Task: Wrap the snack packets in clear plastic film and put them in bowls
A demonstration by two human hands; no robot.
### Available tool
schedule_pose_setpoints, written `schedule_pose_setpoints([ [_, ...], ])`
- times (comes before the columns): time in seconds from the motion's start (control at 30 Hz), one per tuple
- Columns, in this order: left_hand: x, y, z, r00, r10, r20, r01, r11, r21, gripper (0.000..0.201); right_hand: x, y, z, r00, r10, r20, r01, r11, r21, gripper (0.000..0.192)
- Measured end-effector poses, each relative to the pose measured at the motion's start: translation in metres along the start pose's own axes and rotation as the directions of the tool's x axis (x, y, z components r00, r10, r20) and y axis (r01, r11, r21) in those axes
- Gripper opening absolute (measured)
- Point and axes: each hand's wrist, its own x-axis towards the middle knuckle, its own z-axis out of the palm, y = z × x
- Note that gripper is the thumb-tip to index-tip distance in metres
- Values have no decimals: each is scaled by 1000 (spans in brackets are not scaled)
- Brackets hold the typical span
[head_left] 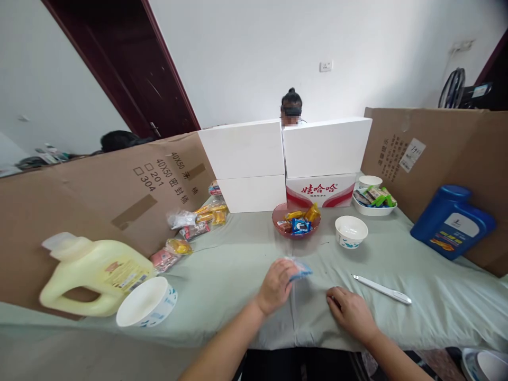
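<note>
My left hand (pixel 275 286) is closed on a small blue and pink wrapped packet (pixel 300 269), held just above the green cloth near the middle of the table. The packet's print is blurred. Close to the front edge, my right hand (pixel 351 312) rests palm down on the cloth, its fingers loosely curled and nothing seen in them. To its right lies a slim white cutter-like tool (pixel 383 290). Beyond my hands stands a reddish see-through bowl (pixel 278 230) with several wrapped snacks in yellow, brown and blue. A white patterned bowl (pixel 351 233) sits right of it.
At left are a pale yellow jug (pixel 115 264), a white bowl (pixel 146 304) and several snack packets (pixel 194 230). White boxes (pixel 250 159) stand at the back, a person behind them. A blue bottle (pixel 452 222) leans by the right cardboard (pixel 444 153), near a dish (pixel 375 210) of packets.
</note>
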Motion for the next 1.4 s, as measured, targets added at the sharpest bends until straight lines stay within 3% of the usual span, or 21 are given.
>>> schedule_pose_setpoints([
  [0.07,-19,12,9,987,159,13,-159,987,-11,39,-1,0,1,1000,3,-4,-3,1000,-2,24],
  [0.13,-35,19,15,984,177,26,-176,984,-35,37,-1,0,1,1000,7,-12,-7,1000,-1,24],
  [0.33,-53,21,23,994,59,-87,-68,992,-106,25,0,0,1,999,22,-24,-22,1000,3,25],
  [0.47,-55,15,31,981,-87,-172,71,993,-98,42,-1,0,1,999,28,-40,-28,1000,-9,25],
  [0.63,-54,12,33,976,-148,-157,125,981,-148,62,-2,0,2,998,34,-57,-36,999,-33,26],
  [0.87,-51,13,31,990,-54,-129,47,997,-60,44,-1,-3,0,997,42,-61,-47,996,-71,26],
  [1.13,-51,16,31,990,-62,-127,60,998,-17,36,-2,-2,1,996,27,-90,-36,995,-98,27],
  [1.3,-50,19,32,987,-78,-143,81,997,12,35,-5,-3,0,972,18,-236,-55,987,-149,25],
  [1.4,-50,17,34,983,-94,-155,97,995,17,37,-10,5,-4,913,99,-397,-183,967,-179,28],
])
